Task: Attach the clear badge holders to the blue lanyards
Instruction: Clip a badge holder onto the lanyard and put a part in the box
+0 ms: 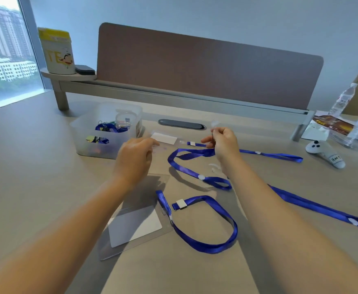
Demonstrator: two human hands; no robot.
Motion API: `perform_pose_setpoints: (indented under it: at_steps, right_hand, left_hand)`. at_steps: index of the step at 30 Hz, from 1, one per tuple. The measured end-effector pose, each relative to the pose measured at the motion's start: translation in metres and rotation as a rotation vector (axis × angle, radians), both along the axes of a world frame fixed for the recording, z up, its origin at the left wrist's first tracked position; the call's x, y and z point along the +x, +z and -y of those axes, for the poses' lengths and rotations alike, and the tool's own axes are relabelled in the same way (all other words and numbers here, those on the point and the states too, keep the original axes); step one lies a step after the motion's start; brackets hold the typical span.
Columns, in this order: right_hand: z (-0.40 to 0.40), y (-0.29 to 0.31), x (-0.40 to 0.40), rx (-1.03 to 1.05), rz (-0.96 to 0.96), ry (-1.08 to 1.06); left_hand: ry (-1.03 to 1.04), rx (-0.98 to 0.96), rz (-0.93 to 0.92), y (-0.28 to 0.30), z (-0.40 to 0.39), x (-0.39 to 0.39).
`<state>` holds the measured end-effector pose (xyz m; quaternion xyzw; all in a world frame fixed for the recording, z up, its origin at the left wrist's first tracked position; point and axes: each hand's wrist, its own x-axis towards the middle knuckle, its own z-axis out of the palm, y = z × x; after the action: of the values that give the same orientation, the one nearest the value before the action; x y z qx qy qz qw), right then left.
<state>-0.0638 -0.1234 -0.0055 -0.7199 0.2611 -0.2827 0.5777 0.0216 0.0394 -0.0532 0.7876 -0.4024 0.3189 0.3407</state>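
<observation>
On beige desk surface (46, 177), mid-frame, w/ brown divider panel (205, 66) behind:

- Left hand (134, 158): knuckles up, fingers curled loosely downward over far clear plastic badge holder w/ white card insert (164, 138). Contact w/ holder can't be told; fingertips hidden under the hand.
- Right hand (222, 142): raised off surface, thumb & forefinger pinched on a small clear item, prob. a plastic clip/strap; too small & see-through to name for sure.
- Blue satin lanyard, middle one (186, 164): snakes from right hand area down to a loop w/ white button. Its white-tabbed end (193, 143) lies just beside far holder.
- Near clear badge holder w/ white card (135, 227): flat on surface, touching end of near blue looped lanyard (216, 236); whether joined, unclear.
- Third blue lanyard strip (313, 206): runs right, cut off at frame edge.
- Translucent storage tub (108, 132): spare lanyards, small jar inside.
- Misc., right: water bottle (342, 98), grey controller (324, 152).

Step in hand (judged): fitting clip to far holder's slot. Do well: left hand pins holder flat near slot, right feeds clip straight thru, then closes it fully; keep lanyard untwisted.

Hard to see: holder slot, clear edges vs. surface, more clear bits (215, 168) by right wrist.
</observation>
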Motion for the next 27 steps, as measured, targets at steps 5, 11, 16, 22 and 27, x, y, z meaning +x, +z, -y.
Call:
perform_pose_setpoints:
  at_steps: [5,11,16,22,27]
  right_hand:
    - [0.012,-0.043,0.0,-0.176,-0.398,0.14]
    - [0.016,-0.06,0.012,-0.637,-0.656,0.207]
    - [0.02,-0.066,0.017,-0.838,-0.835,0.278]
    - [0.023,-0.058,0.013,-0.796,-0.912,0.378]
    - [0.022,-0.056,0.017,-0.949,-1.007,0.299]
  left_hand:
    - [-0.024,0.033,-0.046,-0.011,0.004,0.001]
    - [-0.027,0.069,-0.051,-0.013,0.008,0.01]
    - [-0.023,0.095,-0.079,-0.017,0.005,0.013]
    - [-0.014,0.104,-0.131,-0.019,0.005,0.012]
    - [-0.005,0.119,-0.125,-0.017,0.003,0.01]
